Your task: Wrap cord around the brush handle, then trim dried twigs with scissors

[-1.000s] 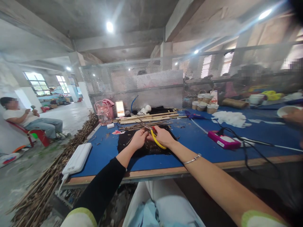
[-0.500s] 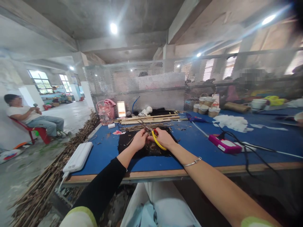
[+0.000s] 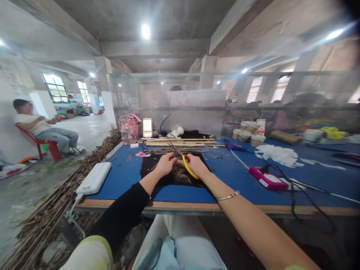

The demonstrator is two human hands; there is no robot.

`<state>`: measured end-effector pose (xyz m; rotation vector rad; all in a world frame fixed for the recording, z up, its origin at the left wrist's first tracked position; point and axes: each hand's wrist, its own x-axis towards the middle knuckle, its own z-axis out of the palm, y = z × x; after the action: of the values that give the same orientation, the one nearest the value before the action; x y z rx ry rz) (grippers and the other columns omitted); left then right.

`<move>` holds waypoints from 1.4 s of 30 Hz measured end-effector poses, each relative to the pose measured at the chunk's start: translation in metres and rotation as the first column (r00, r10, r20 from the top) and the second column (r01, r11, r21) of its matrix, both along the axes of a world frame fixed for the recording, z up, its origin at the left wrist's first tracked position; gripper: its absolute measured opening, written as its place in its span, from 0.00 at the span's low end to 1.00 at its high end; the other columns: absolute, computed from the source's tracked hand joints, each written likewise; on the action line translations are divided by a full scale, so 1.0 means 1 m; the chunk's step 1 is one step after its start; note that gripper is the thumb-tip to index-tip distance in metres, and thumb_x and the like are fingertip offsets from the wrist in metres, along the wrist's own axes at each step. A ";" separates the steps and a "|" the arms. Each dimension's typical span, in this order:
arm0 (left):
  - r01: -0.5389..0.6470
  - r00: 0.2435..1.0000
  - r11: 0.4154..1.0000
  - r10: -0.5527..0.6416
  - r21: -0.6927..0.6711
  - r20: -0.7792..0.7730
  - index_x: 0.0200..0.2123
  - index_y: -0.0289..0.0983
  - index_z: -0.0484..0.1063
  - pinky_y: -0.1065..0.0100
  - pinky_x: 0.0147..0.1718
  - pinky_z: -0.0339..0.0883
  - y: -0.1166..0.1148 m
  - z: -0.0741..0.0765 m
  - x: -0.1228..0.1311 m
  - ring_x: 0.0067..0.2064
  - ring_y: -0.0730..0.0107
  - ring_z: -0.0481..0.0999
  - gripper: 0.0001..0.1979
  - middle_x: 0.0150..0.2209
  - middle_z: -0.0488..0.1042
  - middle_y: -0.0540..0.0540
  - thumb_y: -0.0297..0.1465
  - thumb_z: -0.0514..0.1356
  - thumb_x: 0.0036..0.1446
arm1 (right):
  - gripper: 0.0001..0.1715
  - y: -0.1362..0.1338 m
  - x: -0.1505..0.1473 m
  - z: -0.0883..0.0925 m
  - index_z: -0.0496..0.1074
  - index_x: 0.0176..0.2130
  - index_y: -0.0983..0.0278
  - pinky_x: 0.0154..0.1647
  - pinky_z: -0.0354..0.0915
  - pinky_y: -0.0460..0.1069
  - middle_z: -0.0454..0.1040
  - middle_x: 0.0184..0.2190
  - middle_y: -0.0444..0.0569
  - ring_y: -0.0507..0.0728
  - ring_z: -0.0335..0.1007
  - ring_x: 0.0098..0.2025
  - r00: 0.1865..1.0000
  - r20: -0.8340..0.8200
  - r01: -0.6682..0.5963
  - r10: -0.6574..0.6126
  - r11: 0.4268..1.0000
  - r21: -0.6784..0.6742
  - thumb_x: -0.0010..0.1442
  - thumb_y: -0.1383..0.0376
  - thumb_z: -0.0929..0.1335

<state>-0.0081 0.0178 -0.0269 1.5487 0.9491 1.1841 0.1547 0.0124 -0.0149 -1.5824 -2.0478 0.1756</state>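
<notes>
Yellow-handled scissors (image 3: 189,168) are in my right hand (image 3: 197,165), with their blades pointing away and to the left. Close beside it, my left hand (image 3: 165,165) has its fingers pinched together near the blades; what lies between them is too small to make out. Both hands are above a black cloth (image 3: 149,165) strewn with brown plant scraps (image 3: 182,176). Just past the cloth, thin brown twigs (image 3: 168,151) lie across the blue tabletop (image 3: 123,187), and thicker pale sticks (image 3: 180,143) lie behind them.
A white power bank (image 3: 94,178) with a cable sits at the left. To the right are a magenta power strip (image 3: 267,179), a blue glue gun (image 3: 234,145), white fabric (image 3: 279,154) and small cups (image 3: 250,131). Bundled dry stalks (image 3: 56,202) fill the floor at left, near a seated person (image 3: 42,127).
The view has swung slightly left, so things appear shifted right. My hands stay close together with the scissors in the right. The seated person's hands have lowered.
</notes>
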 end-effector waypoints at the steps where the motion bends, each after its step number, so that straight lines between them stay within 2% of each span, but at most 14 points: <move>1: -0.001 1.000 1.000 0.001 0.015 -0.010 0.39 0.34 0.71 0.69 0.27 0.68 0.001 -0.001 -0.001 0.25 0.73 0.70 0.10 0.28 0.73 0.47 0.26 0.55 0.52 | 0.26 0.000 0.000 0.000 0.66 0.32 0.63 0.28 0.57 0.45 0.72 0.27 0.50 0.54 0.66 0.28 1.000 0.005 -0.002 0.002 1.000 -0.002 0.51 0.43 0.63; 6: -0.014 0.999 0.998 0.016 0.066 -0.028 0.39 0.33 0.74 0.70 0.29 0.66 0.005 -0.003 -0.004 0.24 0.73 0.69 0.11 0.23 0.73 0.48 0.27 0.58 0.50 | 0.27 -0.001 -0.001 0.001 0.66 0.33 0.63 0.29 0.57 0.45 0.73 0.29 0.51 0.55 0.68 0.29 0.999 0.033 -0.001 0.001 1.000 -0.004 0.51 0.42 0.62; 10: -0.011 1.000 0.999 0.012 0.046 -0.024 0.36 0.33 0.73 0.70 0.27 0.66 0.008 -0.003 -0.005 0.24 0.73 0.69 0.10 0.23 0.72 0.48 0.25 0.55 0.51 | 0.30 -0.001 -0.001 0.000 0.66 0.40 0.63 0.31 0.57 0.47 0.74 0.33 0.52 0.59 0.70 0.34 0.996 0.086 -0.001 0.002 1.000 -0.014 0.49 0.42 0.65; 13: 0.034 0.999 0.999 -0.034 0.028 0.013 0.35 0.33 0.73 0.70 0.29 0.66 0.008 -0.003 -0.005 0.25 0.73 0.69 0.09 0.25 0.73 0.47 0.24 0.55 0.50 | 0.32 -0.002 -0.001 -0.001 0.64 0.45 0.64 0.34 0.59 0.47 0.73 0.39 0.54 0.59 0.70 0.38 0.997 0.052 -0.053 0.054 0.998 -0.021 0.49 0.45 0.67; 16: 0.071 0.995 0.997 -0.072 0.010 0.071 0.35 0.33 0.74 0.70 0.31 0.67 0.004 -0.001 -0.003 0.27 0.73 0.70 0.09 0.27 0.74 0.47 0.24 0.57 0.49 | 0.31 -0.001 -0.001 -0.002 0.64 0.46 0.64 0.39 0.59 0.47 0.71 0.43 0.54 0.58 0.68 0.42 0.994 0.011 -0.110 0.110 0.994 0.028 0.48 0.49 0.69; 24: 0.157 0.967 0.982 -0.131 -0.106 0.219 0.40 0.33 0.72 0.70 0.33 0.68 -0.014 0.015 0.005 0.28 0.75 0.71 0.13 0.31 0.75 0.47 0.21 0.54 0.51 | 0.28 0.003 -0.002 -0.004 0.64 0.42 0.66 0.37 0.58 0.48 0.70 0.39 0.54 0.56 0.66 0.39 0.992 0.000 -0.123 0.123 0.988 0.098 0.48 0.52 0.70; 30: 0.114 0.979 0.990 -0.098 -0.084 0.177 0.41 0.34 0.72 0.68 0.33 0.69 -0.009 0.009 0.007 0.28 0.74 0.72 0.13 0.33 0.75 0.46 0.22 0.54 0.52 | 0.27 -0.003 -0.004 -0.001 0.63 0.41 0.65 0.38 0.58 0.48 0.70 0.40 0.54 0.56 0.66 0.40 0.995 0.001 -0.096 0.097 0.986 0.140 0.49 0.49 0.68; 33: 0.121 0.981 0.989 -0.106 -0.084 0.165 0.41 0.35 0.71 0.67 0.34 0.70 -0.006 0.006 0.007 0.29 0.73 0.73 0.13 0.34 0.75 0.46 0.23 0.53 0.53 | 0.28 -0.005 -0.004 0.000 0.62 0.40 0.64 0.35 0.57 0.47 0.71 0.38 0.53 0.57 0.68 0.38 0.998 0.037 -0.052 0.049 0.993 0.101 0.49 0.47 0.67; 37: 0.089 0.985 0.993 -0.076 -0.083 0.157 0.38 0.33 0.72 0.65 0.36 0.70 -0.006 0.008 0.005 0.29 0.73 0.73 0.09 0.33 0.75 0.46 0.24 0.55 0.52 | 0.30 -0.006 -0.004 0.003 0.63 0.40 0.63 0.31 0.56 0.47 0.73 0.35 0.52 0.59 0.70 0.36 0.996 0.086 0.014 -0.020 0.997 0.071 0.49 0.43 0.65; 42: 0.065 0.985 0.996 -0.054 -0.059 0.166 0.35 0.34 0.71 0.67 0.34 0.70 -0.006 0.008 0.004 0.28 0.75 0.72 0.06 0.31 0.73 0.48 0.26 0.56 0.52 | 0.31 -0.006 -0.004 0.003 0.64 0.39 0.62 0.29 0.54 0.46 0.74 0.34 0.53 0.59 0.70 0.34 0.996 0.086 0.034 -0.036 0.999 0.034 0.48 0.41 0.65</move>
<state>-0.0044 0.0119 -0.0186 1.3958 0.8192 1.2071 0.1507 0.0066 -0.0119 -1.6308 -2.0762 0.0609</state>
